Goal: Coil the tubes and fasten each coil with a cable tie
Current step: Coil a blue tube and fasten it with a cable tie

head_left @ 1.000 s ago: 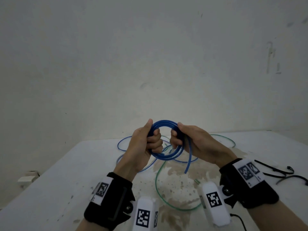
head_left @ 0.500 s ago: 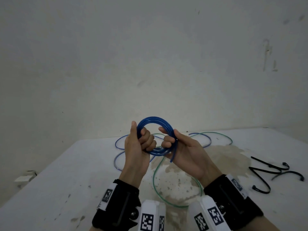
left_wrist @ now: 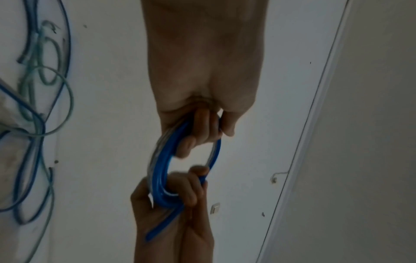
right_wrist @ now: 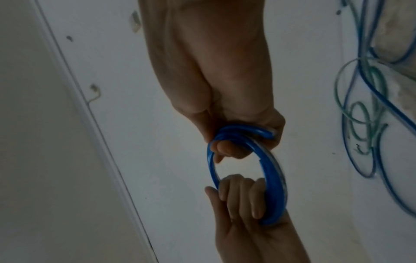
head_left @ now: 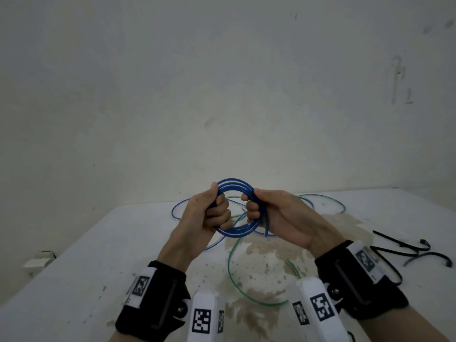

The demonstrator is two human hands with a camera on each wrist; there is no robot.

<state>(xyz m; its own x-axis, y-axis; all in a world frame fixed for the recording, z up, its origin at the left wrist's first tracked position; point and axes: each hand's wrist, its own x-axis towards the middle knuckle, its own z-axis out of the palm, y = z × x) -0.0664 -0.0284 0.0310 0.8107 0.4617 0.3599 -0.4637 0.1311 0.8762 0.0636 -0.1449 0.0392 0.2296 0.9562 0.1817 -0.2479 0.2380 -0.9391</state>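
Observation:
A coil of blue tube is held upright above the white table. My left hand grips its left side, fingers curled through the ring. My right hand grips the right side, and the tube's free end hangs below it. In the left wrist view the blue coil runs between my left hand above and my right hand below. In the right wrist view the coil joins my right hand and my left hand.
Loose blue tube and a green tube lie looped on the table behind and under my hands. Several black cable ties lie at the right. A brown stain marks the table's middle. A wall stands behind.
Both hands have kept their grip on the blue coil. The loose tail below my right hand has grown shorter, and the hands have shifted slightly as the coil turned.

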